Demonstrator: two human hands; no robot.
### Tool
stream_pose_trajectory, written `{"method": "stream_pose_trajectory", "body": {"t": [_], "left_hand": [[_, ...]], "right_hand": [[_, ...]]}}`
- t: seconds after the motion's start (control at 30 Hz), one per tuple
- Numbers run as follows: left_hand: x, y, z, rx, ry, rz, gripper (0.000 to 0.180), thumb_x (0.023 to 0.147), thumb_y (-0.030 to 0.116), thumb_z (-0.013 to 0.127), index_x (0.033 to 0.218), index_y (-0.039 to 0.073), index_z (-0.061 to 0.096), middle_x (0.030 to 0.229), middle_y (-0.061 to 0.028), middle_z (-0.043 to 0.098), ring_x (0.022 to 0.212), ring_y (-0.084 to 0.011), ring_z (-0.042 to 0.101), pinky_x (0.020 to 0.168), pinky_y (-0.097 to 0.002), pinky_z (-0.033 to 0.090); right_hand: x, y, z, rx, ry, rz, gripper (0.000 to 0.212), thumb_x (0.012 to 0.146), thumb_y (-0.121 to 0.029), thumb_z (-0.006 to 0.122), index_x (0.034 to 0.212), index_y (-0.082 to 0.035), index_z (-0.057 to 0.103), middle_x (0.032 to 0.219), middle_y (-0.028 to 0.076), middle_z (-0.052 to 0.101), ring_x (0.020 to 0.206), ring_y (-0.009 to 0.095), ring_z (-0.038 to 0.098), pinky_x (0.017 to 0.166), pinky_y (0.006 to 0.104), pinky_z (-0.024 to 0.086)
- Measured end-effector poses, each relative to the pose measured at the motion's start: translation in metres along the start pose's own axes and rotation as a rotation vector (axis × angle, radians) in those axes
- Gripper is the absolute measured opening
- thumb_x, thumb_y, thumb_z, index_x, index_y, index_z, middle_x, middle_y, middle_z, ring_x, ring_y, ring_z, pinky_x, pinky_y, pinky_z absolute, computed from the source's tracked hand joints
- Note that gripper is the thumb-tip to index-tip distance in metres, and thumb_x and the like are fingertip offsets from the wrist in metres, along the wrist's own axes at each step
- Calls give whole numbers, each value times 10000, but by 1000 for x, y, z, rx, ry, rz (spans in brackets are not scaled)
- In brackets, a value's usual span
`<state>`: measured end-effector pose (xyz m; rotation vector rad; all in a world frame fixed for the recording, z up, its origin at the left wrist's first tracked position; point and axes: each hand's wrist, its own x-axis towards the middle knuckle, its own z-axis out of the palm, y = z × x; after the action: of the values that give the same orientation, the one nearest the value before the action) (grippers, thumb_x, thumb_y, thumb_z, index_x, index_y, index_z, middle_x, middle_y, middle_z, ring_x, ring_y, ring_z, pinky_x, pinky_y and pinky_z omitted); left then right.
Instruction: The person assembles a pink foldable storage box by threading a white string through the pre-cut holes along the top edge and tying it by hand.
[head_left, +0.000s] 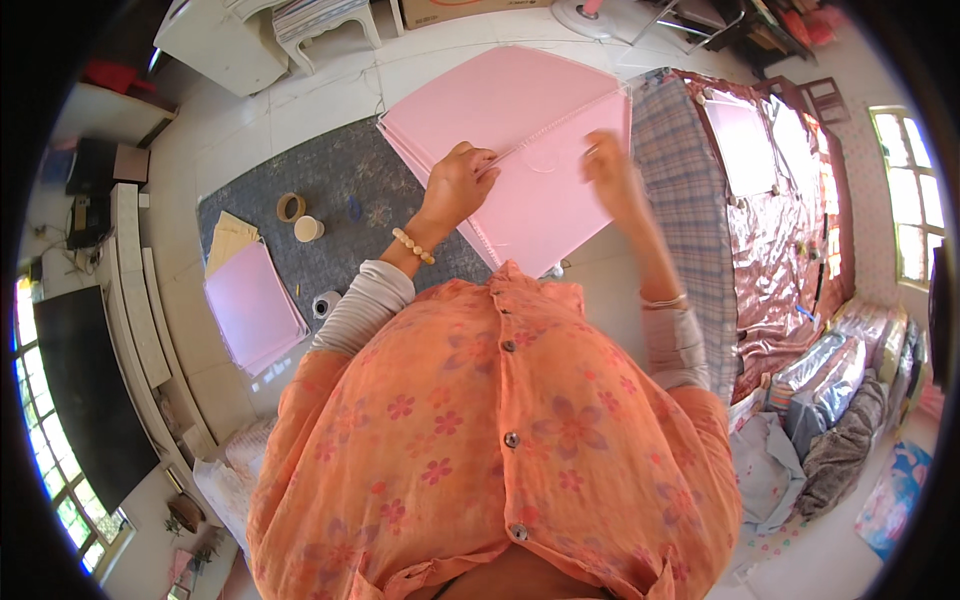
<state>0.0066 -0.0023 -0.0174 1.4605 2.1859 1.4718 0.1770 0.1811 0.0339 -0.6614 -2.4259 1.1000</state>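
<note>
A stack of large pink sheets [500, 95] lies in front of me, reaching past the right side of the dark patterned tabletop. A white ridged line of stitching or cord [545, 130] runs slantwise across it, and a thin loop of thread [543, 166] rests on the pink surface. My left hand [462, 185], with a beaded bracelet at the wrist, is closed in a pinch on the pink sheet's edge at that line. Raised over the right part of the sheets is my right hand [612, 180], blurred, fingers curled together; anything between them is too small to make out.
On the dark tabletop [330, 165] are a tape roll [291, 208], a pale round spool-like object [309, 229], tan paper [230, 238] and smaller pink sheets [255, 305]. To the right stands a plaid-draped surface [685, 170] with a shiny brown cover [775, 265].
</note>
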Motion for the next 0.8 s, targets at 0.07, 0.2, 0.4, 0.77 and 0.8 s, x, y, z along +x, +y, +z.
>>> {"method": "stream_pose_trajectory", "body": {"t": [0.07, 0.2, 0.4, 0.77, 0.8], "left_hand": [[1, 1, 2, -14, 1, -10, 195, 780, 98, 716, 953, 20, 669, 845, -130, 613, 697, -302, 632, 637, -354, 524], [-1, 4, 4, -11, -27, -48, 197, 778, 89, 710, 954, 16, 661, 841, -129, 611, 703, -300, 634, 636, -350, 523], [0, 4, 6, -18, -9, -7, 200, 771, 83, 705, 950, 12, 654, 840, -128, 609, 702, -297, 635, 629, -347, 522], [2, 3, 6, -2, -14, -21, 198, 773, 88, 702, 951, 17, 652, 844, -122, 605, 701, -296, 637, 626, -348, 522], [2, 3, 6, -5, -16, -25, 198, 774, 89, 701, 951, 18, 650, 845, -122, 605, 702, -296, 637, 627, -349, 522]], "right_hand": [[-16, 3, 39, 157, -144, 108, 200, 900, -36, 478, 1089, -29, 544, 695, 124, 613, 634, 220, 631, 608, 350, 498], [-25, 0, 68, 71, -163, 182, 202, 915, -79, 496, 1076, -36, 610, 720, 157, 645, 650, 292, 644, 624, 379, 497], [-22, 12, 78, 38, -71, 76, 209, 914, -82, 511, 1077, -34, 632, 831, 199, 664, 714, 381, 640, 654, 429, 493], [-15, 3, 69, -13, -96, -16, 235, 893, -41, 503, 1086, -34, 637, 839, 195, 658, 706, 381, 630, 630, 446, 480], [-14, 2, 68, -22, -98, -10, 235, 892, -42, 503, 1085, -34, 637, 829, 199, 656, 707, 382, 630, 632, 449, 481]]}}
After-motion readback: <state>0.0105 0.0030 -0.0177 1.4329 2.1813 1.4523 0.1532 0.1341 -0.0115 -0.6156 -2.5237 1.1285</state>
